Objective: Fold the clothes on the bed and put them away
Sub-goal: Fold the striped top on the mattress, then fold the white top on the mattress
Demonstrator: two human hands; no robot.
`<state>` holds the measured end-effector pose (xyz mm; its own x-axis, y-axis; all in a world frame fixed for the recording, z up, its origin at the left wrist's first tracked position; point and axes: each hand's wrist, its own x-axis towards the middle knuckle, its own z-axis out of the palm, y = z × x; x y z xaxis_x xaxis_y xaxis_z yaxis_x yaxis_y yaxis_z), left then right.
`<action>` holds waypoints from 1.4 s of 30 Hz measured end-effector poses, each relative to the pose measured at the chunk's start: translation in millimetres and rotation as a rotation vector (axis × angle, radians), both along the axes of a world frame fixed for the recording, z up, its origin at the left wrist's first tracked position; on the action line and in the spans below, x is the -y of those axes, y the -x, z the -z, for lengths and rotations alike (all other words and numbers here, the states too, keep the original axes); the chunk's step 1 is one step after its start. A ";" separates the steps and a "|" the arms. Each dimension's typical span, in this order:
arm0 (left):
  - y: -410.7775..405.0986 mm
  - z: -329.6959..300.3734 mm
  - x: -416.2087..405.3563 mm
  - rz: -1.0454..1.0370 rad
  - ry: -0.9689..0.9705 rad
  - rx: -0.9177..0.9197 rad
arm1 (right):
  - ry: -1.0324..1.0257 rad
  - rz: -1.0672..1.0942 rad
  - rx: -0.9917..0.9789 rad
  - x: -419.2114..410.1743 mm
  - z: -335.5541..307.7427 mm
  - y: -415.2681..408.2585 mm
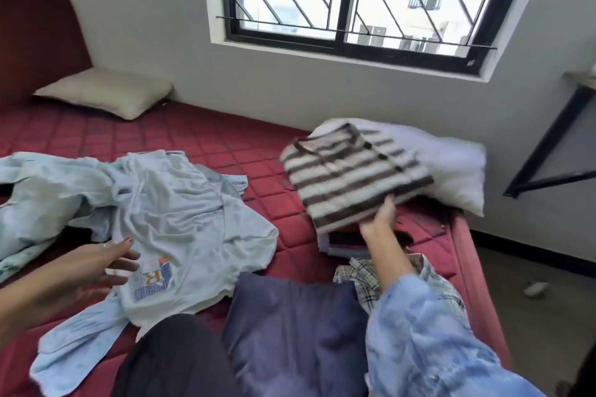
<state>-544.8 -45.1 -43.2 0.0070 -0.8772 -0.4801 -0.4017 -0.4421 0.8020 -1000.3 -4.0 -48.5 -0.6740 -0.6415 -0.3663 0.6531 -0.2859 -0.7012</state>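
At the far left the left hand (109, 263) hovers with fingers spread and loose, holding nothing, just over the edge of a crumpled pale-blue cotton T-shirt with a printed patch (180, 219). That shirt lies unfolded on the red quilted mattress (200, 135), tangled with other light-blue garments (42, 190), so most of the folding seems left to do. In the near middle a dark navy cloth (290, 325) lies flat, not clearly folded. Further right the right hand (380, 219) pinches the lower edge of a folded brown-and-cream striped knit top (351, 171), held in the air above a small stack of folded items (342, 243), beside a white pillow (448, 164). A checked garment (371, 271) waits below. Nothing looks put away yet.
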 end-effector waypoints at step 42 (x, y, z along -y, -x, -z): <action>-54.5 23.4 -33.6 0.289 0.061 0.451 | -0.081 -1.106 -1.879 116.7 -96.6 -265.3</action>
